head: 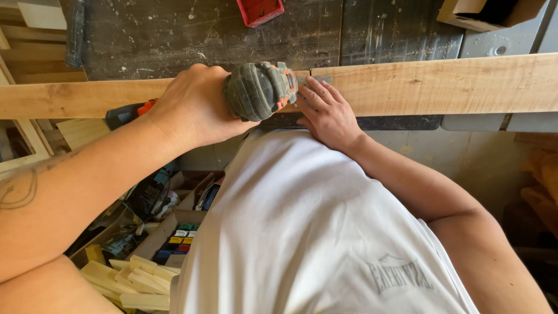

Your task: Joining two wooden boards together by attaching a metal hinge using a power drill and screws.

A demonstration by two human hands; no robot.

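**Power Tool Pressed to Plank at Workshop Surface**

Seen from above, at lower left, a heap of pale wooden blocks (131,282) beside an open box of small coloured pieces (177,241). Higher, left hand (192,107), its grip clamped over the back of a grey-and-orange power tool (258,90), held against the near edge of a long wooden plank (442,84). Working end of the tool hidden by its own body. Just to the right, right hand (328,113), grip apart, fingers spread flat on the plank and touching the tool's nose. Plank lying crosswise from edge to edge over a dark, scuffed surface (174,35), with a red tray (260,10) behind it and a cardboard box (471,14) at far right. Judged mid-pass, tool on wood; any further travel along the edge calling for firm downward pressure from the flat hand, fingers kept clear of the tool.
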